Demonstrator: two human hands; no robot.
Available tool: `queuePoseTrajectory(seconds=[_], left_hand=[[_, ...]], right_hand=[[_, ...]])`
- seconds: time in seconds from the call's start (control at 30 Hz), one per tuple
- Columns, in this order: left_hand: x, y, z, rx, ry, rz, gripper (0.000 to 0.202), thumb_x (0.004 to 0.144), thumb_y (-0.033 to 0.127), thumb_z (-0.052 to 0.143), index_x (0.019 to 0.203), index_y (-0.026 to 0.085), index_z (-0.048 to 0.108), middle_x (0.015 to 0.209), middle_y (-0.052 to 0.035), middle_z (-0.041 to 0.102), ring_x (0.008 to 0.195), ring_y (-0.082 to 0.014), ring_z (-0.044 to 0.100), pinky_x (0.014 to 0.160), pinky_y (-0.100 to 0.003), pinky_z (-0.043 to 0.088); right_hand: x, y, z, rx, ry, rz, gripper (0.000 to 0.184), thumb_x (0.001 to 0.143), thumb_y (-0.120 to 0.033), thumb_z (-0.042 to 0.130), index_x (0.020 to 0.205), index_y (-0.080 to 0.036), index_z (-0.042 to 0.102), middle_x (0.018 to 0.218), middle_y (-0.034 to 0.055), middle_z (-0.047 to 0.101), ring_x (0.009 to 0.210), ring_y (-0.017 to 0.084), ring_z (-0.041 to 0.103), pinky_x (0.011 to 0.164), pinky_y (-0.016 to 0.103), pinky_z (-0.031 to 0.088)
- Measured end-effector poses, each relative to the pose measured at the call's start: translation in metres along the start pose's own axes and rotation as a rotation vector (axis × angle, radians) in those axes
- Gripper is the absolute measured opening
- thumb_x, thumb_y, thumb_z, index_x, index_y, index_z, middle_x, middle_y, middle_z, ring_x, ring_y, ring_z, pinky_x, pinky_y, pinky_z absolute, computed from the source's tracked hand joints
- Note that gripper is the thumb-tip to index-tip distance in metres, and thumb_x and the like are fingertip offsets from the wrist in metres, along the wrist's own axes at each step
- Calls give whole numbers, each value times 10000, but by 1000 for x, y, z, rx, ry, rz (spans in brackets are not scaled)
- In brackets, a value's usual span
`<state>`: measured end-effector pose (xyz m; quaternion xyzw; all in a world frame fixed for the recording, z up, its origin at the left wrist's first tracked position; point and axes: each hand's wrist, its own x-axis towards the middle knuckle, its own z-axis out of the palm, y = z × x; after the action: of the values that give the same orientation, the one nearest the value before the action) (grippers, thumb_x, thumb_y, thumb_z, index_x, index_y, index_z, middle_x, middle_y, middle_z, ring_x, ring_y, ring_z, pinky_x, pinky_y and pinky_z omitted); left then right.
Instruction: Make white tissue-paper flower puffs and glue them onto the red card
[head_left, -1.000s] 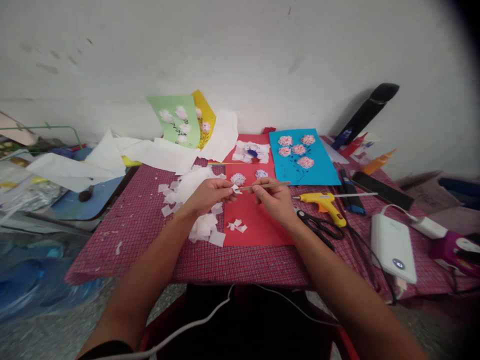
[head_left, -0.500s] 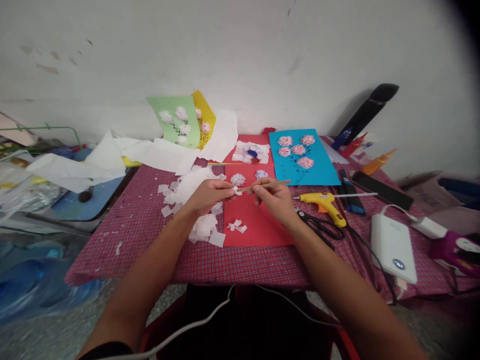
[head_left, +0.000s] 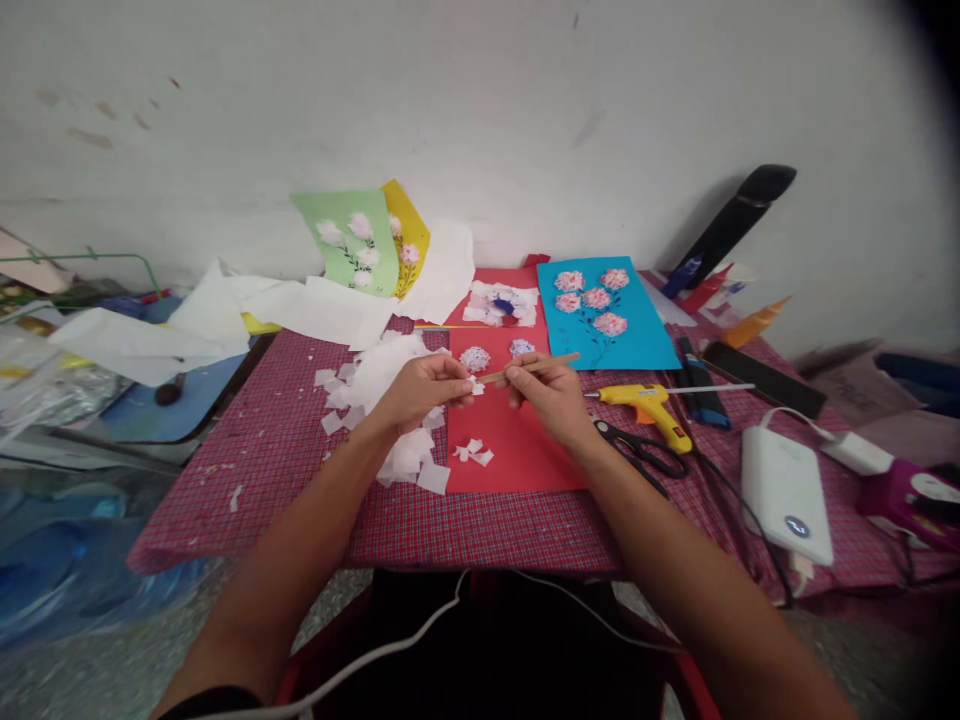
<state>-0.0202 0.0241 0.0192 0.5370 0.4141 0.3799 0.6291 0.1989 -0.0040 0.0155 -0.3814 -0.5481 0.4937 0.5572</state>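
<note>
My left hand [head_left: 429, 388] pinches a small piece of white tissue paper [head_left: 475, 385] between thumb and fingertips. A thin wooden stick [head_left: 561, 360] is gripped in my right hand [head_left: 546, 387], and its tip meets the tissue piece. Both hands hover over a red sheet of card [head_left: 517, 455]. Two speckled purple-and-white paper flowers sit on that card, one paper flower [head_left: 475, 359] just beyond my left fingertips. A few crumpled tissue bits [head_left: 474, 453] lie nearer the front. Left of the card spreads a heap of white tissue squares [head_left: 382, 372].
To the right are a yellow glue gun [head_left: 646, 408], black scissors [head_left: 645, 452] and a white power bank [head_left: 787, 495]. Behind stand a blue card with pink flowers [head_left: 645, 315], paint-stained tissue [head_left: 487, 305] and a green flower card [head_left: 352, 225].
The wooden stick has tilted slightly, and the tissue piece at its tip looks more bunched. Both hands stay in nearly the same place.
</note>
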Motion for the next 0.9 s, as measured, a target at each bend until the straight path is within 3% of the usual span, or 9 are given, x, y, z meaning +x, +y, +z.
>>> queuePoseTrajectory(seconds=[0.37, 0.63, 0.9], left_hand=[[0, -1, 0, -83, -45, -12, 252, 712, 254, 846, 924, 155, 754, 789, -57, 766, 741, -154, 733, 738, -300, 574], [-3, 4, 0, -143, -51, -56, 233, 702, 233, 853, 891, 147, 748, 784, -55, 756, 715, -149, 720, 729, -305, 570], [-2, 4, -1, -151, -67, -23, 217, 733, 242, 848, 866, 138, 713, 776, -39, 743, 723, -130, 710, 737, -274, 549]], right_hand=[[3, 3, -2, 124, 56, 68, 233, 825, -402, 779, 805, -188, 690, 763, 24, 724, 492, 102, 559, 479, 265, 414], [4, 2, -3, 187, 44, 150, 282, 792, -441, 801, 847, -200, 666, 757, 22, 740, 481, 103, 540, 468, 257, 416], [4, 6, -5, 144, 21, 70, 274, 832, -450, 780, 861, -194, 685, 785, 27, 742, 504, 104, 563, 488, 259, 431]])
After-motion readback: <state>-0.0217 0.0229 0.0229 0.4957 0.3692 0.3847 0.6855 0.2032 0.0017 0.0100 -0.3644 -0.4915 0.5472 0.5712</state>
